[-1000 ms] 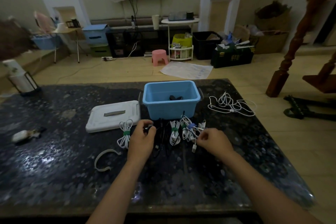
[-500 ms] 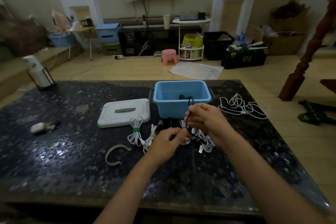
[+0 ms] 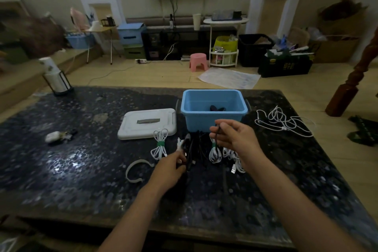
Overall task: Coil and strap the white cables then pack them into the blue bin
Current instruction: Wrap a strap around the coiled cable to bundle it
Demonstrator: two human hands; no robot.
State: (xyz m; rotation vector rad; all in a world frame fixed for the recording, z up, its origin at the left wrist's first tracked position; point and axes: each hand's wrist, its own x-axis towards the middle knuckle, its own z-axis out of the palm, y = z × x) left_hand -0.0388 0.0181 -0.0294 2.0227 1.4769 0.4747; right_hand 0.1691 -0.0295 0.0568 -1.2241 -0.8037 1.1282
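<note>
- A cup holder [image 3: 56, 80] stands at the table's [image 3: 81, 170] far left corner; a small white item [image 3: 53, 136] lies nearer.
- A loose strap [image 3: 135, 170] curls on the table, where it lay half a second ago.
- The white lid [image 3: 147, 126] lies flat just left of the bin.
- A strapped coil [image 3: 160, 147] with a green band lies in front of the lid.
- The left hand [image 3: 170, 170] has dropped lower and nearer than before; its fingers curl round the lower end of a black cable [image 3: 191, 149].
- The bin [image 3: 212, 108] stands behind the cables, something dark inside it.
- The right hand [image 3: 235, 139] has shifted right, and is raised before the bin; thumb and fingers pinch the thin black cable's upper end.
- More white coils [image 3: 214, 152] lie under that hand.
- A loose cable [image 3: 284, 121] sprawls right of the bin, unstrapped.
</note>
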